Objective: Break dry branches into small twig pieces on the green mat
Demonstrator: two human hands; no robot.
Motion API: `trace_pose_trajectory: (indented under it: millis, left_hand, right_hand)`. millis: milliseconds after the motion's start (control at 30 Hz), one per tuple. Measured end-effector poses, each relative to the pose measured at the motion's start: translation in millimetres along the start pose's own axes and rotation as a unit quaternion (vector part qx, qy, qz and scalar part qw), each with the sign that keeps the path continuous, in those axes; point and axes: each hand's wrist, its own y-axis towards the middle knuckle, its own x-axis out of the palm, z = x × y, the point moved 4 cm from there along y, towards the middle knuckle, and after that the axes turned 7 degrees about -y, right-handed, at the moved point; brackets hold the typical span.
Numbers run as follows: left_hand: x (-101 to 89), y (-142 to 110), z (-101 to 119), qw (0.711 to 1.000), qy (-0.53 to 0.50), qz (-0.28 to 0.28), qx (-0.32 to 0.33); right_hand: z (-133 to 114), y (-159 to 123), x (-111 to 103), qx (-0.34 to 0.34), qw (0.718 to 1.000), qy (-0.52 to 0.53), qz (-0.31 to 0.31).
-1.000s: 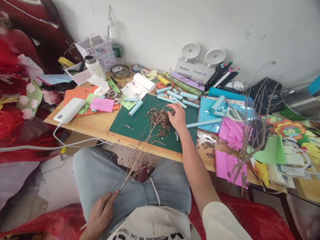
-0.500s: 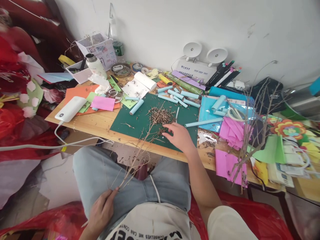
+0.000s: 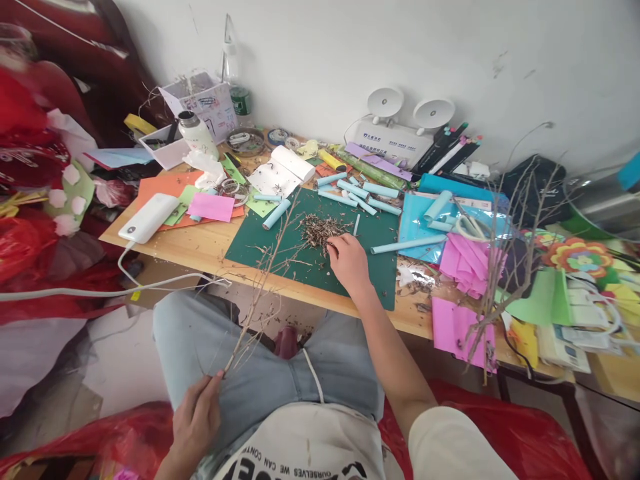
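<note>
My left hand rests over my lap, fingers pinched on the base of a thin dry branch that slants up over the table edge. On the dark green cutting mat, my right hand lies with its fingers curled down at the near edge of a pile of dry twig bits. Whether those fingers hold any bits is hidden. A pale blue paper stick lies just right of that hand.
Rolled pale blue paper tubes, pink paper pieces, scissors and a white power bank with cable cover the wooden table. A bare branch stands at the right. Red fabric surrounds my seat.
My right hand drew back from the far side of the twig pile toward me, then settled at the pile's near edge. The branch in my left hand swung slightly left.
</note>
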Motion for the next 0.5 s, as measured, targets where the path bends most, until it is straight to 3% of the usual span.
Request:
trace_pose_trajectory:
  millis: [100,267,367,500]
  left_hand:
    - [-6.0,7,-3,0.999,0.020,0.031,-0.021]
    - [-12.4,14,-13,0.994,0.046,0.072,-0.068]
    - [-13.2,20,-17,0.991,0.053,0.087,-0.082]
    - [-13.8,32,-16,0.990,0.041,0.087,-0.099]
  right_hand:
    - [-16,-9,-1,0.035,0.999,-0.005,0.029]
    - [-76,-9,25,-0.034,0.997,0.012,-0.070]
    - [-113,6,44,-0.065,0.993,0.012,-0.094]
    - [-133,21,59,-0.071,0.989,-0.010,-0.129]
